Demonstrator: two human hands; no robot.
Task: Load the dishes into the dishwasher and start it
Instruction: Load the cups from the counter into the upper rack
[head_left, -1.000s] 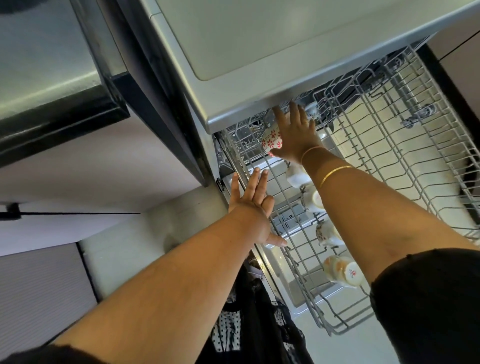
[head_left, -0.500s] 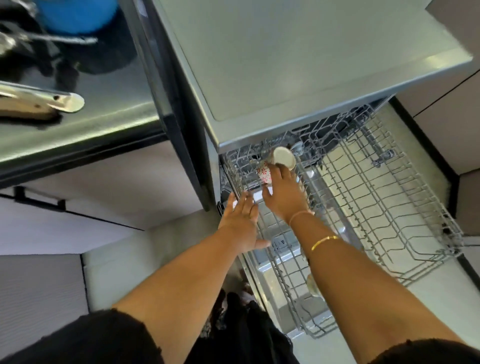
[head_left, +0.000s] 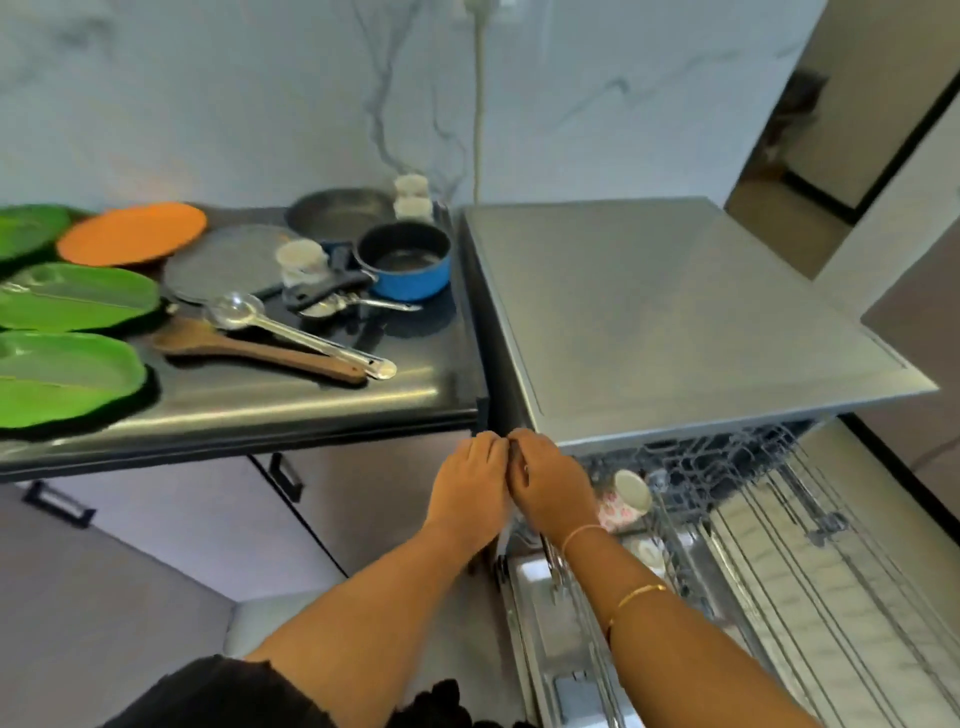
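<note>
The dishwasher (head_left: 675, 322) stands open with its wire rack (head_left: 810, 561) pulled out at the lower right. A floral cup (head_left: 623, 501) lies on its side at the rack's back left, and a white cup (head_left: 647, 551) sits just below it. My left hand (head_left: 470, 486) and my right hand (head_left: 553, 488) meet knuckle to knuckle at the dishwasher's front left corner, above the rack's left rim. Both show their backs with the fingers bent away from me, so what lies under them is hidden.
The steel counter (head_left: 291, 400) on the left carries green plates (head_left: 78, 296), an orange plate (head_left: 132, 234), a blue saucepan (head_left: 408, 260), a frying pan (head_left: 337, 210), a metal ladle (head_left: 291, 327), a wooden spatula (head_left: 249, 351) and small jars (head_left: 301, 260). Cabinet doors are below it.
My right hand has left the floral cup in the rack and drawn back. My left hand came off the rack's rim. Both now meet at the dishwasher's corner, and my view has risen to the counter.
</note>
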